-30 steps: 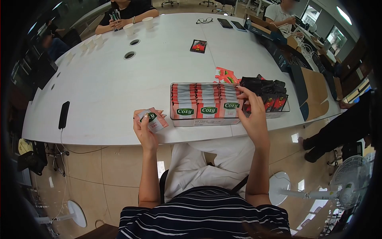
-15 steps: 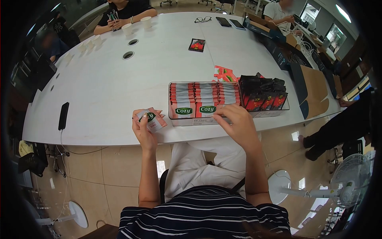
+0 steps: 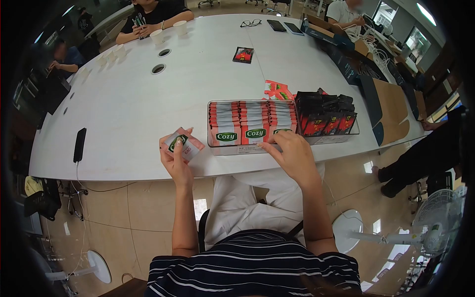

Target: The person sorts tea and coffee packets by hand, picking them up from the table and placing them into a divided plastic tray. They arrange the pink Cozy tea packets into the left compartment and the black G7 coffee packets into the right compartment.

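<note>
My left hand (image 3: 174, 154) pinches a few pink and white Cozy tea sachets (image 3: 186, 144), fanned a little, above the table's front edge. In front of me stands a clear box (image 3: 212, 146) packed with several rows of Cozy sachets (image 3: 255, 121) in three columns. My right hand (image 3: 292, 154) is at the box's front wall, by the right-hand column. Its thumb points left, apart from the bent fingers, which partly cover the front sachet; no loose item shows in it. Black and red sachets (image 3: 326, 116) fill the box's right part.
Loose pink sachets (image 3: 278, 90) lie behind the box. Farther off are a black and red packet (image 3: 243, 55), glasses (image 3: 251, 23), two phones (image 3: 277, 25) and paper cups (image 3: 157, 36). Opened cartons (image 3: 383, 111) line the right edge. A black phone (image 3: 79, 144) lies left. Other people sit around the table.
My left hand has shifted slightly left and up with the sachets, which are turned a little more. My right hand stays at the box front, having moved only slightly. The view has shifted slightly.
</note>
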Tool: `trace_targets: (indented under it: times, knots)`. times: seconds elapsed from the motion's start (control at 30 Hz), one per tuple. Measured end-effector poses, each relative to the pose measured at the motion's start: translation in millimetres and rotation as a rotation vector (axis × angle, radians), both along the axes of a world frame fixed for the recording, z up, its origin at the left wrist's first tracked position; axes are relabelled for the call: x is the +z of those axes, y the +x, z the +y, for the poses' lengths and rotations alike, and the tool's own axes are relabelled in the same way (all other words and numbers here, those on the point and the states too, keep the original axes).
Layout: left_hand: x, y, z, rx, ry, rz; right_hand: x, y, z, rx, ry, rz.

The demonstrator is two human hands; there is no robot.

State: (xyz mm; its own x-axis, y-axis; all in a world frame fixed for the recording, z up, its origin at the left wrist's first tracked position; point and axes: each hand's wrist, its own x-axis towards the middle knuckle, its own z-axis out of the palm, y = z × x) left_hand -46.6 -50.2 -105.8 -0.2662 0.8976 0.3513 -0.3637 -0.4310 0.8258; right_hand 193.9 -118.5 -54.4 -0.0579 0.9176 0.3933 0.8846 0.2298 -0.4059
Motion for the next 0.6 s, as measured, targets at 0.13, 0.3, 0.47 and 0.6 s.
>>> trace_targets:
  times: [0.13,0.3,0.47,0.6]
  knots:
    - [30,13,-3,-0.045,0.163,0.165,-8,6,-10,-0.012,0.296,0.076]
    - [52,49,4,-0.31,0.185,0.444,-41,21,-20,-0.142,0.554,0.123]
    - [61,87,16,-0.439,0.149,0.744,-64,21,-19,-0.121,0.614,0.107]
    - [75,87,16,-0.287,0.335,1.153,-79,22,-12,-0.123,0.669,0.105]
